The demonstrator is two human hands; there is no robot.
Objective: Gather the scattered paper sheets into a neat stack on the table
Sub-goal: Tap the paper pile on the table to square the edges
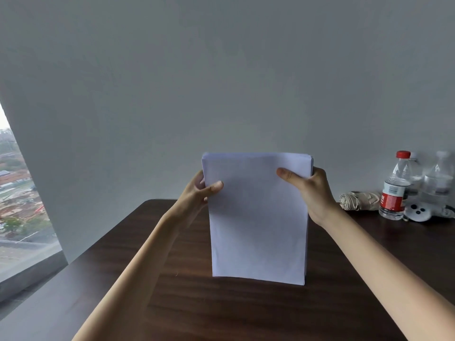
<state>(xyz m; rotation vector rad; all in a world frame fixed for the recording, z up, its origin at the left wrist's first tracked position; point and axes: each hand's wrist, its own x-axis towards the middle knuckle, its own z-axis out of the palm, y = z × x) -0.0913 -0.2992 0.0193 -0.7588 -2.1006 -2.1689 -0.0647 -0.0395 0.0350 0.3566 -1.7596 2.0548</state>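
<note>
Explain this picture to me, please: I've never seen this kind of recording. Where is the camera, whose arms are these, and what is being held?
There is no machine here. A person works with bare hands, and the single picture comes from a wide-angle camera worn on their head, looking forward and down. That is why both forearms reach in from the bottom edge. The left hand and the right hand grip the two sides of a stack of white paper sheets, thumbs on the near face. The stack stands upright with its lower edge at the dark wooden table, perhaps to square it up. At the table's far right stand a red-capped bottle and clear bottles, beside a beige folded cloth. A grey wall is behind, and a window shows at the left.
</note>
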